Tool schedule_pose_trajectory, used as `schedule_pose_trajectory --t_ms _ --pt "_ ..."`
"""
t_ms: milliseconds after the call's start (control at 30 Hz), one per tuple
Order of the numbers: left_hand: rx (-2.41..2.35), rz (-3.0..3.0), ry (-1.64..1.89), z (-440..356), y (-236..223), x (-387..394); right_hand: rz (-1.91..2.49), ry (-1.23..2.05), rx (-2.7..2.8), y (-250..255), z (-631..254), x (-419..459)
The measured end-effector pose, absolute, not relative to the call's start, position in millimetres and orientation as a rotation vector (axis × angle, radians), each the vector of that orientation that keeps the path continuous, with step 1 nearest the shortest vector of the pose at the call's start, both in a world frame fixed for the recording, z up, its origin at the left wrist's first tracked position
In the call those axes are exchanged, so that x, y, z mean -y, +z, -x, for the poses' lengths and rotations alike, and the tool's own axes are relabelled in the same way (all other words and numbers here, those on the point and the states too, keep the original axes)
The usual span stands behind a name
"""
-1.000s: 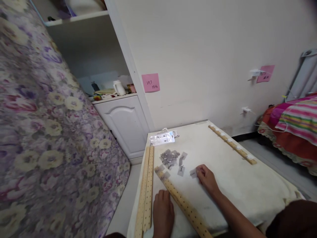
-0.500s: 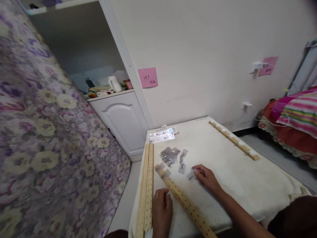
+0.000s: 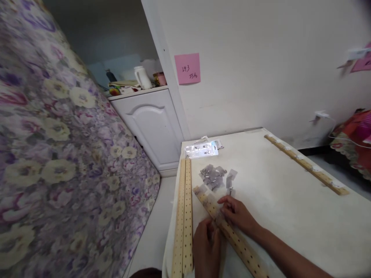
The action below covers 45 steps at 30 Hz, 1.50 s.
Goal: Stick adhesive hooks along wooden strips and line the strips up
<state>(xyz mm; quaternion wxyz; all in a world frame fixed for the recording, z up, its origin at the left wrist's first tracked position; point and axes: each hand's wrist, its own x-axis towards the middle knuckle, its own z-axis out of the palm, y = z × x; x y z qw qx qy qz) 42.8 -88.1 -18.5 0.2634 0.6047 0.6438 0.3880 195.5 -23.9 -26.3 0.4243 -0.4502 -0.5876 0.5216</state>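
Note:
A perforated wooden strip (image 3: 242,247) lies at a slant on the cloth-covered table, with clear square adhesive hooks (image 3: 207,197) on its far end. My right hand (image 3: 240,217) is closed over the strip's right side, its fingers pinching another clear adhesive hook, which is mostly hidden. At the strip's left edge, my left hand (image 3: 206,247) has thumb and fingers drawn together against the wood. Beyond the strip lies a heap of clear adhesive hooks (image 3: 213,177), with a few loose ones (image 3: 231,177) to its right.
Two more perforated strips (image 3: 188,216) lie side by side along the table's left edge. Clear packaging (image 3: 201,150) rests at the back. A wooden strip with white-backed hooks (image 3: 307,165) runs along the right edge. A floral curtain (image 3: 87,173) hangs to the left.
My right hand has carried the clear hook left to the perforated strip. My left hand has moved up to the strip's edge. The view has shifted, so the table sits farther right.

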Motion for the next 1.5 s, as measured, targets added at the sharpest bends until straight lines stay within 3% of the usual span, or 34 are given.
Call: schedule_pose_trajectory --t_ms 267,1167,1500 --pt "-1.865 -1.668 0.876 -45 -26 76 1.237 1.198 1.589 -26 -198 21" --pt "-1.952 -1.612 0.976 -43 -41 74 1.281 1.309 1.458 -23 -195 17" --pt "-1.866 -2.028 1.091 -41 -67 92 1.281 1.257 1.503 -27 -195 16"
